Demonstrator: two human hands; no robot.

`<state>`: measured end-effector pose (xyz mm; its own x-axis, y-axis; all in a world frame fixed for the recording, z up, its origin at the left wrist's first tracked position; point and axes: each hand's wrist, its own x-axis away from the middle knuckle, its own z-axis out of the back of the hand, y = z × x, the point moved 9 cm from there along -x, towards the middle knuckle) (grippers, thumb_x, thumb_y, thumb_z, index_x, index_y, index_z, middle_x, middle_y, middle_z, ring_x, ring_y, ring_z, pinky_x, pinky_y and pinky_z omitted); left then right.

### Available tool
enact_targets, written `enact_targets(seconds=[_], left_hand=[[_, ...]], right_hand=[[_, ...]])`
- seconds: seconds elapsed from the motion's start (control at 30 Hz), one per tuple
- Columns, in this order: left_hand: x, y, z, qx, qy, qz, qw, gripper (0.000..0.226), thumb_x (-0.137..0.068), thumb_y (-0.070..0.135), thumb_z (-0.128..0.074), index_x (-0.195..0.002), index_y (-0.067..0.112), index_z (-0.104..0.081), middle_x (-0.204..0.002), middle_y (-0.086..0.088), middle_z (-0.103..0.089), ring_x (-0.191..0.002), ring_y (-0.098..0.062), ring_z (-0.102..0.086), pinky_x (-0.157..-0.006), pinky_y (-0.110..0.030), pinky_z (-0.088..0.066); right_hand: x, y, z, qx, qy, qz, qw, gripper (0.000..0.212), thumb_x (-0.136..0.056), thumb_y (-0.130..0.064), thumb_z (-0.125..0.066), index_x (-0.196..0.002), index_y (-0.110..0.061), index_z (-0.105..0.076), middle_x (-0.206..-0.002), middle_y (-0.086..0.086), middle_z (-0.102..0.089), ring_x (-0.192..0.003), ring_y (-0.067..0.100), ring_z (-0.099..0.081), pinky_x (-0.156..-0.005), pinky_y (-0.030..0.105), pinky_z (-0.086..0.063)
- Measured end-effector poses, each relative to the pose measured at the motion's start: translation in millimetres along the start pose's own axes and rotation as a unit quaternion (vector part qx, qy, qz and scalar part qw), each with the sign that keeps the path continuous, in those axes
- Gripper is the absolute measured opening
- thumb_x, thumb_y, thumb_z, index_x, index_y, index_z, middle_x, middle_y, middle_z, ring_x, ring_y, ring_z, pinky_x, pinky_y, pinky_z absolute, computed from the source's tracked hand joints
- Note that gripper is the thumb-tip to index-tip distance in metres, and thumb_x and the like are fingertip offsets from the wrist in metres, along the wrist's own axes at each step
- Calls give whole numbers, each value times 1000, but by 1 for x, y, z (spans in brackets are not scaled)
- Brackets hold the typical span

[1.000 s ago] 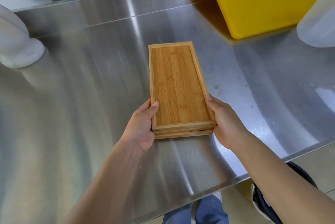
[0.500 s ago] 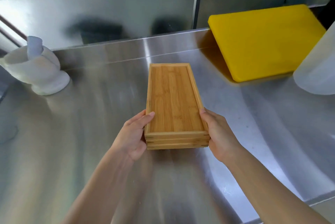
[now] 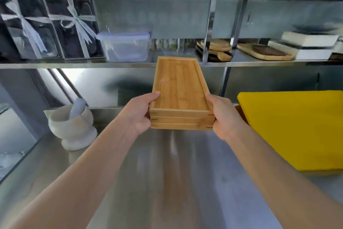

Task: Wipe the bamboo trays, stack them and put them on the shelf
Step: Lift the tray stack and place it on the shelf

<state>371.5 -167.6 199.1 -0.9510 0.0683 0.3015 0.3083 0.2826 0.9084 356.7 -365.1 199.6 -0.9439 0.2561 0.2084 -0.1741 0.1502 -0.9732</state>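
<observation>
Three bamboo trays (image 3: pixel 181 91), nested in one stack, held clear above the steel bench (image 3: pixel 167 182), long axis pointing straight away toward the shelf (image 3: pixel 111 65). Left hand (image 3: pixel 138 114) closed on the near left corner, thumb over the top rim, fingers underneath; right hand (image 3: pixel 223 115) closed likewise on the near right corner. Grip on both sides firm, at the near end only, far end unsupported. Far end of the stack level with the shelf edge or just above it, roughly in line with a bare stretch between a clear lidded plastic container (image 3: pixel 125 47) on the left and an upright steel post (image 3: pixel 207 32) with round wooden boards (image 3: pixel 215 47) behind it on the right. Gap seemingly wide enough for the stack end-on, though tight by the post; a straight forward push, kept level, probably called for. Both hands equally near. Elsewhere: stone mortar and pestle (image 3: pixel 72 126) on the bench at left, yellow cutting board (image 3: pixel 297 128) leaning at right, neither in the path. Stacking apparently done; placing not yet.
</observation>
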Motion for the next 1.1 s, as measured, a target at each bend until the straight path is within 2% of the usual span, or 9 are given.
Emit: enact_targets(seconds=[0.1, 0.23, 0.33, 0.57, 0.77, 0.87, 0.93, 1.0, 1.1], left_hand=[[-42, 40, -14, 16, 4, -12, 1000, 18, -90, 20, -60, -102, 7, -62, -98, -11, -68, -87, -25, -65, -81, -44, -51], [-102, 76, -27, 16, 10, -19, 1000, 23, -88, 19, -63, -108, 9, -59, -110, -15, -65, -95, -30, -63, -84, -50, -51], [-148, 87, -33, 18, 13, -10, 1000, 20, -88, 18, -63, -105, 10, -57, -105, -15, -63, -92, -31, -62, -79, -50, -51], [-231, 86, -27, 19, 12, -9, 1000, 33, -85, 18, -67, -115, 8, -57, -102, -16, -64, -84, -30, -64, -68, -50, -54], [-242, 98, -33, -7, -98, -135, 986, 72, -66, 54, -63, -129, 19, -52, -123, -6, -64, -113, -24, -61, -100, -41, -47], [-229, 85, -29, -95, -143, -197, 965, 57, -76, 35, -61, -126, 8, -54, -124, -8, -63, -116, -23, -57, -106, -39, -40], [-225, 76, -25, -116, -153, -227, 955, 43, -81, 12, -65, -123, 5, -57, -121, -7, -65, -113, -22, -60, -106, -38, -40], [-224, 72, -22, -156, -122, -250, 948, 44, -81, 2, -66, -124, 9, -57, -120, -4, -66, -112, -20, -61, -106, -38, -41], [-222, 71, -21, -210, -67, -271, 937, 48, -81, 2, -68, -126, 11, -56, -116, -1, -68, -107, -15, -64, -105, -36, -43]], right_hand=[[-44, -35, -14, -12, 6, -2, 1000, 33, -93, -33, -49, -118, -14, -56, -115, 9, -62, -103, 30, -58, -98, 50, -44], [-104, -68, -28, -31, 1, -9, 999, 14, -93, -28, -52, -101, -17, -52, -95, 8, -59, -84, 26, -56, -85, 44, -47], [-151, -75, -36, -36, -3, -15, 999, 30, -91, -26, -56, -117, -15, -48, -96, 8, -57, -89, 28, -56, -89, 45, -48], [-227, -68, -51, -7, 3, -24, 1000, 32, -89, -24, -60, -118, -16, -51, -105, 10, -60, -94, 30, -59, -84, 46, -51], [-236, -80, -72, -83, -94, 29, 992, 21, -91, -33, -53, -105, -18, -61, -103, 8, -67, -98, 27, -64, -86, 42, -52], [-231, -68, -71, -78, -186, 88, 975, 51, -82, -41, -57, -126, -16, -52, -125, 8, -62, -117, 25, -58, -101, 37, -44], [-227, -56, -64, -17, -212, 136, 968, 42, -80, -28, -60, -120, -16, -56, -122, 3, -63, -117, 19, -57, -101, 30, -42], [-220, -51, -57, 67, -190, 193, 960, 30, -83, -8, -61, -107, -26, -59, -109, -8, -66, -103, 2, -63, -87, 17, -48], [-222, -52, -51, 124, -153, 237, 951, 38, -82, 3, -63, -114, -17, -58, -99, -11, -67, -83, -7, -66, -67, 4, -49]])
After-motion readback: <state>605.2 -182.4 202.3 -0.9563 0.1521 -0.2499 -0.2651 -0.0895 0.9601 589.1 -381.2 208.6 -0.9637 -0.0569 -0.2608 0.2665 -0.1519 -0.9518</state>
